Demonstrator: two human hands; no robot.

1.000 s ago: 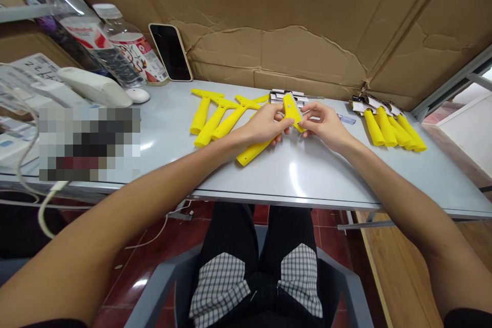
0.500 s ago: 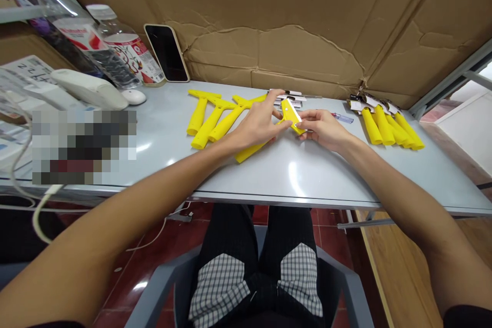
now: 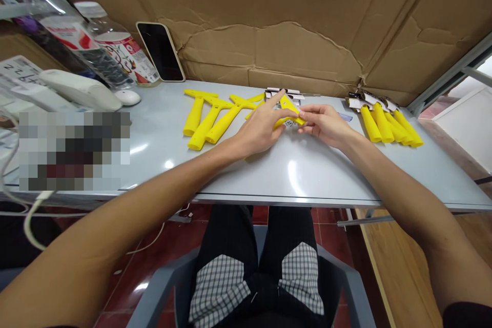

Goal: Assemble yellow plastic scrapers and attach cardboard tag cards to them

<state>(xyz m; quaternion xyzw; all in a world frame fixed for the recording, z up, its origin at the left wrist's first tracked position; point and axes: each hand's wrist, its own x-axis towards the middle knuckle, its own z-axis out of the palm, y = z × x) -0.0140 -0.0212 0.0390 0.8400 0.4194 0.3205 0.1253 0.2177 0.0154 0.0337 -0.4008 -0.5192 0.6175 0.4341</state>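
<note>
Over the tabletop both hands grip a yellow T-shaped plastic handle [image 3: 289, 106], tilted with its head toward the right. My left hand [image 3: 258, 128] closes around its stem and head, covering most of the stem. The fingertips of my right hand [image 3: 325, 123] pinch the head's right end. Just under the head lies a small pile of screws [image 3: 291, 123]. Left of my left hand are several more yellow handles [image 3: 207, 125] in a row. A clear-handled screwdriver [image 3: 345, 117], partly hidden, lies behind my right hand.
Several yellow handles with dark-and-white heads [image 3: 384, 123] lie at the right. Flat white-and-black strips [image 3: 285, 95] rest at the back, against cardboard [image 3: 307, 56]. A phone [image 3: 162, 52], bottles [image 3: 122, 51], a white mouse [image 3: 128, 97] and a white handheld device [image 3: 79, 89] stand left.
The held handle has turned, so its white edge strip is no longer visible. My left hand has shifted slightly and now hides more of the stem. The screw pile has come into sight.
</note>
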